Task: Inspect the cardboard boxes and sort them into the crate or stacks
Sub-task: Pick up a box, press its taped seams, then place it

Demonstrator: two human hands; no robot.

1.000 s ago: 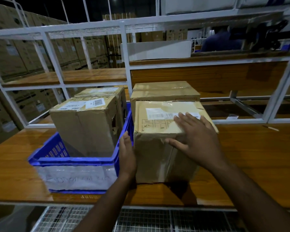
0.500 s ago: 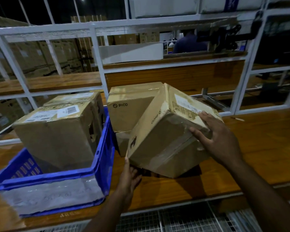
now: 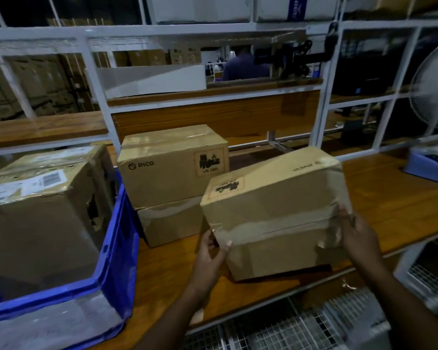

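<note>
While both hands work it, the held box (image 3: pixel 276 213) is tipped up on its near bottom edge on the bench (image 3: pixel 390 195), rolled over vs 0.5 s ago, so the label side is gone and the taped seam faces us. Left hand (image 3: pixel 209 256) pinches the lower-left corner, thumb on the front face; right hand (image 3: pixel 359 238) curls fingers round the right edge. Inspection's mid-way imo (no dents seen yet), w/ blue crate (image 3: pixel 116 248) left and the PICO stack (image 3: pixel 172 168) behind both open options.

We stand at a wooden workbench (image 3: pixel 390 198) in dim light. A white metal frame (image 3: pixel 96 97) rises at its far edge, carrying wooden shelves (image 3: pixel 46 127). Far right, we see a white fan (image 3: pixel 433 97); beyond, stacked cartons in darkness.
</note>
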